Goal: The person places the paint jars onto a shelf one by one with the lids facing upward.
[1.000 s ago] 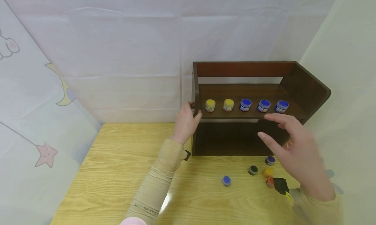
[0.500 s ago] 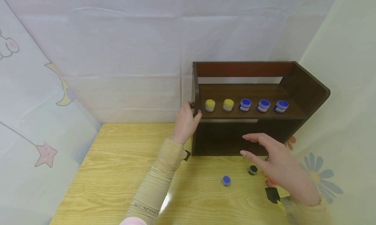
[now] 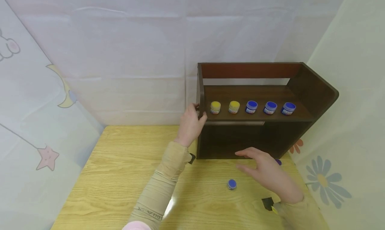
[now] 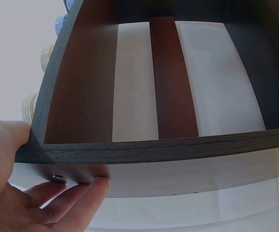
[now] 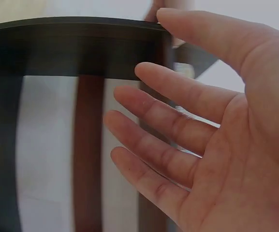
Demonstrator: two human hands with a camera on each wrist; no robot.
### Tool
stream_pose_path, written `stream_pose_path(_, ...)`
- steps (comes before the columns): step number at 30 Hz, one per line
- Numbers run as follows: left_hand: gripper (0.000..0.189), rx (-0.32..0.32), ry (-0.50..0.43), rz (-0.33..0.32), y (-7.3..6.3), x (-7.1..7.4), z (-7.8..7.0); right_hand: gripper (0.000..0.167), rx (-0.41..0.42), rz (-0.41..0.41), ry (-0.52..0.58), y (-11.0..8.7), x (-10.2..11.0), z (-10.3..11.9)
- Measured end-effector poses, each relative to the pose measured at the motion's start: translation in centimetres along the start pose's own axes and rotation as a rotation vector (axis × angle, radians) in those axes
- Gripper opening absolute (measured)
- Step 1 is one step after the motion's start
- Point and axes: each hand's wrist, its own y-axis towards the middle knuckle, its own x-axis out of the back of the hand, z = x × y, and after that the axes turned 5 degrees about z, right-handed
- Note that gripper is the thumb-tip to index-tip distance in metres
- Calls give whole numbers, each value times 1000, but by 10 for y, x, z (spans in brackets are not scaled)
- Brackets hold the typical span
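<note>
My left hand (image 3: 190, 125) grips the left side panel of a dark brown wooden shelf (image 3: 315, 89). In the left wrist view, the thumb lies at the panel's front edge and the fingers (image 4: 83, 205) on its outer face. My right hand (image 3: 267, 173) hovers over the table in front of the shelf, thumb and fingers apart, holding nothing. The right wrist view shows its fingers (image 5: 154, 130) spread and relaxed. Nearest its fingertips, a small blue-lidded paint jar (image 3: 231, 184) stands on the table. Behind the hand peeks a dark blue lid (image 3: 278, 162).
Along the upper board's front stand two yellow paint jars (image 3: 234, 107) and three blue paint jars (image 3: 270, 107) in a row. The shelf sits on a light wood table (image 3: 126, 163). White sheeting (image 3: 120, 56) hangs behind, with a flower-printed sheet (image 3: 346, 140) on the right.
My right hand has come down and left from the upper board's front edge to above the table, now covering the black, orange and red jars. My left hand has stayed put.
</note>
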Motion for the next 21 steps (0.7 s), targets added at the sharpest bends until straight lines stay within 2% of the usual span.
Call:
stream_pose_path(8, 41, -7, 21, -7, 0, 0, 1, 34, -1, 48, 13, 6, -24, -22)
stream_pose_path(21, 42, -4, 4, -2, -1, 1, -1, 45, -121, 156, 62, 4, -63, -54)
